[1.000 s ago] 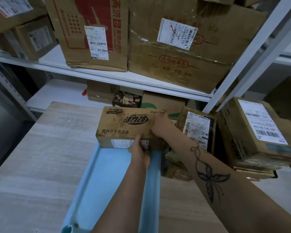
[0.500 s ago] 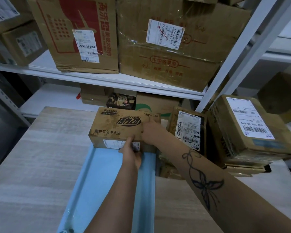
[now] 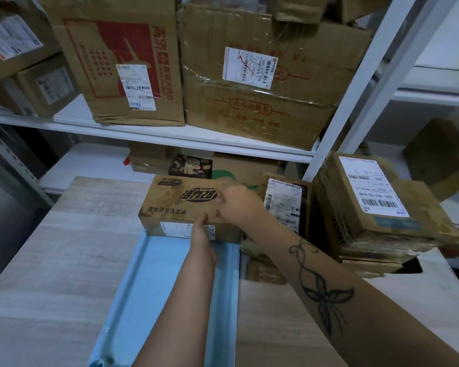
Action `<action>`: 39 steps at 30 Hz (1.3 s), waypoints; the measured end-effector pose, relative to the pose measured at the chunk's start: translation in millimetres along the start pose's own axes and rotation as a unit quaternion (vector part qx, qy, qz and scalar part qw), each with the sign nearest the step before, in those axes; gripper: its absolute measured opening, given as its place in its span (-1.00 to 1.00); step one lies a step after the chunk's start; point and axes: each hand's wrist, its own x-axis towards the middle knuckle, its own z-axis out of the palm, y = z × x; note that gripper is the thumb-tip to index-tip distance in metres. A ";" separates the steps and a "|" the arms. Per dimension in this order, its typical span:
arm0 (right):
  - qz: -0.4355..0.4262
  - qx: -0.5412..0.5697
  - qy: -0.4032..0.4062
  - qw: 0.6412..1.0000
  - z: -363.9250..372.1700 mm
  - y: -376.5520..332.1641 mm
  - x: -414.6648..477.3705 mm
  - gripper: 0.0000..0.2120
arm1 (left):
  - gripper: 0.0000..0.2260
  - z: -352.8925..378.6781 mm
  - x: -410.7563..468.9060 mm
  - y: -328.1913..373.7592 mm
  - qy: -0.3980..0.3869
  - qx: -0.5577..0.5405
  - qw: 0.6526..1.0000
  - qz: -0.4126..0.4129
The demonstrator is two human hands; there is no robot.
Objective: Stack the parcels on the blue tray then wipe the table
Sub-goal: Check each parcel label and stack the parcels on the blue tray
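Observation:
A brown cardboard parcel (image 3: 175, 205) with black printed lettering sits across the far end of the blue tray (image 3: 154, 292), which lies lengthwise on the pale wooden table (image 3: 51, 260). My left hand (image 3: 202, 235) holds the parcel's near face, thumb up at its top edge. My right hand (image 3: 236, 203) grips the top of the parcel at its right end. More parcels stand to the right of the tray: a labelled one on end (image 3: 285, 205) and a large taped one (image 3: 368, 205) stacked on others.
White metal shelving (image 3: 170, 139) rises right behind the table, loaded with big cardboard boxes (image 3: 255, 75). A slanted shelf post (image 3: 355, 88) crosses at the right. Small boxes (image 3: 191, 165) sit on the lower shelf behind the parcel.
Both hands stay on the parcel at the tray's far end, and it has barely moved. The view has shifted slightly.

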 end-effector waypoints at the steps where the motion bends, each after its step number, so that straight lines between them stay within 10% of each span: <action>1: 0.007 0.004 0.017 1.000 -0.4 0.9 -0.8 -0.69 | -0.44 0.8 -4.1 3.4 -0.006 0.018 1.000 -0.013; 25: 0.211 0.202 0.039 0.955 -18.4 73.6 -75.4 -0.35 | -0.71 40.8 -114.9 -37.8 -0.077 0.248 0.965 0.030; 39: 0.119 0.338 0.167 0.919 -43.7 79.4 -82.6 -0.31 | -0.77 30.4 -109.5 -40.1 -0.133 0.165 0.969 0.126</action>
